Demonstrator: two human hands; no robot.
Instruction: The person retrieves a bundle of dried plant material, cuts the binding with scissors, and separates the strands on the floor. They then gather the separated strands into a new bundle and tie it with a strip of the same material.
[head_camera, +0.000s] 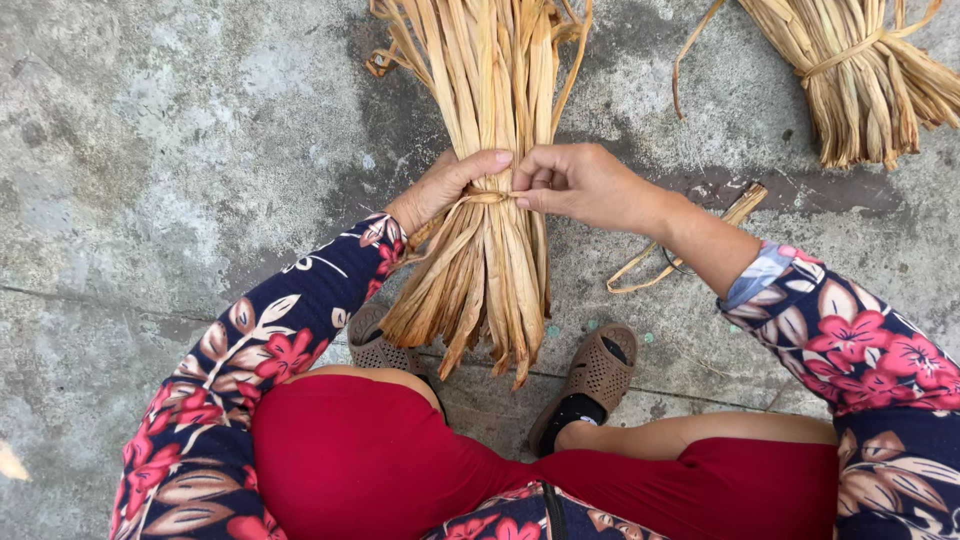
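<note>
While both hands meet at centre frame, lines below go by item.

Bundle: sheaf of dried tan leaf strips (490, 130) runs from top centre down to lower centre, cut ends fanning out just above the shoes; stands on the ground between the feet, probably so both hands are free at its waist.

Tie strip: thin tan strip (487, 198) wraps the bundle at its narrowest point, centre frame; pulled taut, squeezing the strips in there.

Left hand: left hand (448, 185) cups the bundle's left side at the tie, fingers curled over the top of the band; closed around the sheaf, seemingly pressing it together so the wrap stays tight.

Right hand: right hand (575, 182) just right of the bundle, thumb and fingers pinched narrow on the end of the tie strip, other fingers folded in.

Second bundle: already-tied sheaf (865, 75) lies upper right, well apart, with its own band round the middle.

Loose strips: a few stray strips (690, 245) on the ground under the right forearm, right of centre.

Shoes: perforated brown slip-ons (595, 380), lower centre, either side of the bundle's cut ends.

Clothes: floral navy sleeves (870, 350), red shorts (350, 460), bottom of frame.

Ground: grey stained concrete (150, 150).
</note>
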